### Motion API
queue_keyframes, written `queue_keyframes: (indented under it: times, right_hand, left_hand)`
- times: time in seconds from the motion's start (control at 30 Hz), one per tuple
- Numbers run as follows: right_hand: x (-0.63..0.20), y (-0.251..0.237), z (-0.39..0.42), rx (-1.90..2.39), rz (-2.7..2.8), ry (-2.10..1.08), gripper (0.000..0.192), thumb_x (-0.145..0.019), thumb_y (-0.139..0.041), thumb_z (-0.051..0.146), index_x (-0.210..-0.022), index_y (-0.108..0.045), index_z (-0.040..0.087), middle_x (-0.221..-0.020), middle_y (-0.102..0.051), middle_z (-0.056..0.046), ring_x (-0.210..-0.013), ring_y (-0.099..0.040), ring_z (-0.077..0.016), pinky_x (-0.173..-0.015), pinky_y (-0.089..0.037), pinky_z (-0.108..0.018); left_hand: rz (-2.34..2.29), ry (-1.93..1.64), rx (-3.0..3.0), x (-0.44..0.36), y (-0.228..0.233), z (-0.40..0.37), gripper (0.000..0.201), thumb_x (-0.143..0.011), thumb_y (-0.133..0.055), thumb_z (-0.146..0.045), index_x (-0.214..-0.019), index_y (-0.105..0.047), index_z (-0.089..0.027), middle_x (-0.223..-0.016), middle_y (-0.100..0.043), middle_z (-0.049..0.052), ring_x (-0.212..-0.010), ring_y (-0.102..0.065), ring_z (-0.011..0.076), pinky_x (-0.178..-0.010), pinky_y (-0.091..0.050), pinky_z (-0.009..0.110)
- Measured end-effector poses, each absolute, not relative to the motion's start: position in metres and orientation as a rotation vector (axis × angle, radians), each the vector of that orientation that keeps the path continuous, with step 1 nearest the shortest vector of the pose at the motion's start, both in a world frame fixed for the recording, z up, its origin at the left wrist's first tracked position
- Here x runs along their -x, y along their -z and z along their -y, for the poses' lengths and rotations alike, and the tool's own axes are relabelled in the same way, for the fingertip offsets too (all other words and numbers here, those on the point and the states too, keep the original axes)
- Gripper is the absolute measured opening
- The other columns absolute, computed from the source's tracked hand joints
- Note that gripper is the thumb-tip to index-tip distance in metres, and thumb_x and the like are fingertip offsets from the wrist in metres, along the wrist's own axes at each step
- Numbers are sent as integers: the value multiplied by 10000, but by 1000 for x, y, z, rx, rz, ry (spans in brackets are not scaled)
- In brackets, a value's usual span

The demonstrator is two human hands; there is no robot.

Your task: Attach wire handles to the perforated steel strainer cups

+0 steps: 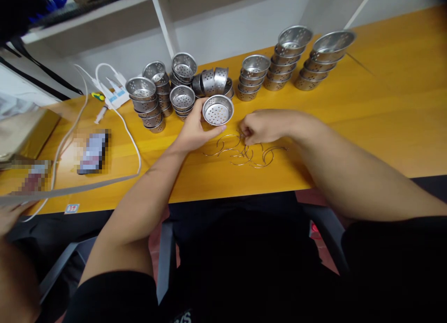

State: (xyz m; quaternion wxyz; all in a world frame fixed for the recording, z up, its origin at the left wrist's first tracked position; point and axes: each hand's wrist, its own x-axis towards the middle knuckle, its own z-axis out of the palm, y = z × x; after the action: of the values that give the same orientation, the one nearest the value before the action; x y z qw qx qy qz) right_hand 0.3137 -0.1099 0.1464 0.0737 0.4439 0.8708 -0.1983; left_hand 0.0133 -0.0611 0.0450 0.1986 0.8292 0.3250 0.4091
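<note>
A perforated metal strainer basket point(218, 111) is gripped in my left hand point(194, 130), its open top facing up toward me. Thumb and fingers hold it from the left side and the near rim. My right hand point(263, 126) is closed, fingertips pinched down at the edge of a loose pile of thin curved wires point(246, 153). What lies between those fingertips is hidden. Behind the held basket, several similar strainer baskets point(208, 82) lie on their sides, and a short stack of baskets point(182, 99) stands just to the left.
Taller basket stacks stand right point(324, 57) and left point(145, 102) on the yellow table point(387, 99). A power strip point(117, 96) with white cables and a blurred phone point(93, 151) lie left. Another person's hand point(12, 216) rests at the far left edge.
</note>
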Motion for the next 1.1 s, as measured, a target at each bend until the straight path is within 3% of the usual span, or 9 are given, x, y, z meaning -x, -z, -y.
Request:
queue_keyframes:
  times: [0.2, 0.33, 0.47, 0.6, 0.83, 0.93, 1.1]
  right_hand:
    - [-330, -156, 103, -1429, -2745, 887, 174, -1019, -856, 228, -957, -696, 255, -908, -761, -19, -847, -678, -229, -847, -528, -395]
    - [-345, -155, 98, -1497, -2830, 1220, 209, -976, -926, 335, -1100, -770, 272, -1012, -812, -55, -884, -713, -259, -878, -602, -437]
    - [-345, -149, 94, -1593, -2928, 1466, 275, -1011, -932, 379, -1220, -791, 271, -1081, -838, -99, -897, -753, -286, -926, -649, -498]
    - [-339, -143, 90, -1734, -3036, 1407, 258, -1103, -908, 473, -1193, -776, 271, -1084, -832, -117, -905, -706, -274, -954, -648, -512]
    - [-328, -136, 90, -1845, -3121, 1342, 477, -1095, -908, 756, -1216, -807, 306, -1160, -853, -136, -1003, -715, -322, -924, -650, -523]
    - [-324, -134, 91, -1862, -3141, 1296, 582, -1084, -874, 875, -1279, -859, 326, -1153, -873, -147, -1053, -733, -363, -931, -662, -565]
    - [-320, -134, 93, -1909, -3121, 1288, 688, -1062, -854, 948, -1329, -901, 316, -1201, -891, -161, -1128, -761, -385, -995, -683, -588]
  left_hand:
    - [-829, -1192, -2325, -10, -43, 56, 1059, -1038, -1012, -464, -1930, -464, -302, -1937, -632, 228, -1830, -672, 452, -1549, -598, 675]
    - [-835, -1210, -2333, -10, -37, 51, 1027, -1036, -1011, -472, -1906, -491, -304, -1877, -677, 216, -1783, -713, 450, -1528, -622, 666]
    - [-862, -1221, -2303, -9, -31, 46, 1074, -1038, -1017, -475, -1927, -426, -353, -1813, -694, 192, -1714, -758, 438, -1468, -672, 657]
    - [-793, -1246, -2282, -6, -27, 42, 926, -1097, -922, -468, -1878, -437, -354, -1787, -682, 182, -1657, -787, 399, -1409, -724, 616]
    - [-825, -1199, -2220, -13, -42, 54, 889, -1145, -881, -494, -1897, -427, -362, -1705, -710, 172, -1591, -818, 387, -1396, -732, 657]
    - [-821, -1150, -2214, -17, -55, 66, 911, -1149, -924, -587, -1899, -452, -377, -1684, -730, 150, -1618, -805, 392, -1409, -711, 682]
    - [-842, -1177, -2221, -16, -59, 66, 938, -1034, -1076, -649, -1785, -616, -324, -1569, -812, 146, -1568, -827, 421, -1429, -682, 730]
